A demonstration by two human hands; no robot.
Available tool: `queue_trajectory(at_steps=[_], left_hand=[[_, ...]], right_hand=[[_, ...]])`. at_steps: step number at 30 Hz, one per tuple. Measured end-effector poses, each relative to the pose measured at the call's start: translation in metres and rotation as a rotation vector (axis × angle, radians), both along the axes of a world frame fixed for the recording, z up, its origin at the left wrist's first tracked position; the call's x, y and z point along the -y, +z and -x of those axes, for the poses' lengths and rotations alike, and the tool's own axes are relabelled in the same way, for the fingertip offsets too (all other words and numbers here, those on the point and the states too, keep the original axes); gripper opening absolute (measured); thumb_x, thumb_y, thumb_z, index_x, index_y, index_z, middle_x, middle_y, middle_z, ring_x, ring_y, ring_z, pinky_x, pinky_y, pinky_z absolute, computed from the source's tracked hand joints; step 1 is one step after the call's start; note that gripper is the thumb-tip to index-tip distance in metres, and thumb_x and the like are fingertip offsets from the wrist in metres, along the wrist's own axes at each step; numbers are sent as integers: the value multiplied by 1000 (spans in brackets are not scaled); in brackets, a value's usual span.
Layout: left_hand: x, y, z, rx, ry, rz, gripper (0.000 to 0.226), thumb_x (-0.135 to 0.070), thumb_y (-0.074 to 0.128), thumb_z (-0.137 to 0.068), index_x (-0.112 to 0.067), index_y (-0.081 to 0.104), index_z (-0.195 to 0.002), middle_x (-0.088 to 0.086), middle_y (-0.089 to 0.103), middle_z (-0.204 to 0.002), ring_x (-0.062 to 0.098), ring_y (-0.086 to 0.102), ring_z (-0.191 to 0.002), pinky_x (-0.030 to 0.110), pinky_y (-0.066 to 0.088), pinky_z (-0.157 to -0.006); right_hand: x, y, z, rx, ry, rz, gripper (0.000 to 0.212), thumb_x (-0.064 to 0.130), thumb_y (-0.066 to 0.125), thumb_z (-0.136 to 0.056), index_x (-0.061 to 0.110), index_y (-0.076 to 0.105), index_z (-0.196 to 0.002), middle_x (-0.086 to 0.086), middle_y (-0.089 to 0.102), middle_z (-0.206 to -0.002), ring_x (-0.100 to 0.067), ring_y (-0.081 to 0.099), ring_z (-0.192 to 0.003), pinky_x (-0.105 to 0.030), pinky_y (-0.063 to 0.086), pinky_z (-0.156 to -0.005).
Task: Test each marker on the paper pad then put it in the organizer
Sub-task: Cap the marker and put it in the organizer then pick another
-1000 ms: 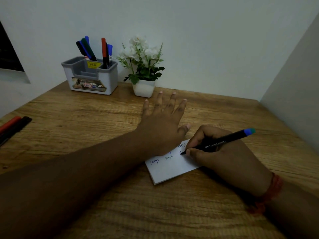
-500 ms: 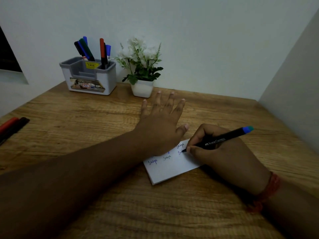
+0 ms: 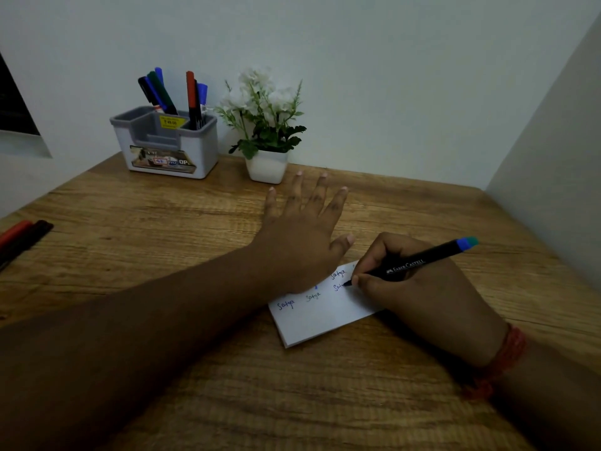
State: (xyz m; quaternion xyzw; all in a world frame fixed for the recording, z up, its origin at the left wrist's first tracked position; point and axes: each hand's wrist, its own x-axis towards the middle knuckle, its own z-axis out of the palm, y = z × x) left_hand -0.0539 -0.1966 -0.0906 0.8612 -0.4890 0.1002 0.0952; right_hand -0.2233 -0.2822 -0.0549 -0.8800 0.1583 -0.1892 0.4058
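**Testing a marker on the paper pad**

Writing on the white paper pad [image 3: 325, 315], the right hand [image 3: 419, 288] gripped a black Faber-Castell marker [image 3: 413, 265] with a blue end, its tip touching the sheet beside handwritten words. The left hand [image 3: 302, 236] lay flat with fingers straight and spread, its heel pressing the pad's upper left part onto the wooden desk [image 3: 162, 242]. At the desk's far edge stood a grey-and-white organizer [image 3: 169, 151] holding several upright markers [image 3: 177, 92] in its rear compartments. Just to its right stood a white pot of white flowers [image 3: 266, 125]. Two more markers, one red [image 3: 14, 231] and one dark [image 3: 31, 237], lay side by side at the left edge.
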Motion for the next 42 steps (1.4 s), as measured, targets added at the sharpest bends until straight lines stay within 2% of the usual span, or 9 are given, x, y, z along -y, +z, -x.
queue_trajectory(at_steps=[7,10,16,24,27,32,35,38,42], left_hand=[[0,2,2,-13,2,0,71,-62,17,-98,-32,-14,-155,1,-22,-163,30,-28,-146,64,-7,-116],[-1,2,2,-16,1,-1,71,-62,17,-98,-32,-14,-155,1,-22,-163,30,-29,-146,64,-7,-116],[0,1,2,-10,3,-2,71,-62,18,-98,-32,-14,-154,1,-23,-163,31,-29,-146,63,-8,-116],[0,2,1,-16,0,-12,71,-63,17,-97,-34,-15,-154,-1,-25,-162,29,-31,-146,63,-8,-116],[-1,2,1,-28,-10,-18,71,-64,16,-97,-34,-15,-154,-2,-25,-162,28,-32,-145,63,-9,-116],[-2,3,-3,-22,-51,-11,73,-68,11,-94,-36,-16,-153,-3,-27,-161,27,-33,-145,62,-10,-116],[-3,3,-6,-38,-72,-17,74,-72,8,-91,-38,-17,-152,-5,-28,-161,25,-34,-144,62,-10,-116],[-3,4,-11,-48,-83,-15,78,-77,3,-87,-40,-18,-151,-7,-26,-162,23,-33,-145,61,-9,-116],[-5,10,-16,-113,-97,2,84,-82,-3,-80,-41,-16,-152,-9,-21,-163,20,-31,-146,58,-10,-118]], right_hand=[[-2,3,2,-36,-1,-24,10,10,75,-78,16,69,-74,2,72,-81,-12,66,-75,-25,52,-63],[-2,2,1,-12,-22,-24,9,8,74,-78,15,69,-73,-1,73,-80,-16,66,-76,-28,52,-63],[-1,2,0,-9,-21,-11,11,7,75,-78,14,69,-73,0,71,-76,-15,64,-72,-13,45,-54],[2,1,0,-15,-54,-23,8,11,73,-78,15,69,-73,0,72,-79,-13,65,-74,-23,51,-60],[6,0,1,86,-138,-102,5,11,71,-81,13,70,-77,-3,72,-78,-15,66,-76,-29,53,-66],[17,4,-3,270,-229,-192,4,9,72,-85,8,68,-84,-7,70,-75,-12,67,-69,-16,52,-65],[28,10,-6,343,-279,-211,4,11,72,-86,10,68,-85,-3,71,-76,-11,68,-69,-29,57,-72],[37,21,-12,384,-265,-167,6,9,72,-86,9,66,-86,-10,72,-81,-17,69,-72,-39,58,-75],[53,34,-26,351,-199,-63,9,8,70,-86,6,64,-92,-9,73,-84,-20,71,-78,-35,57,-76]])
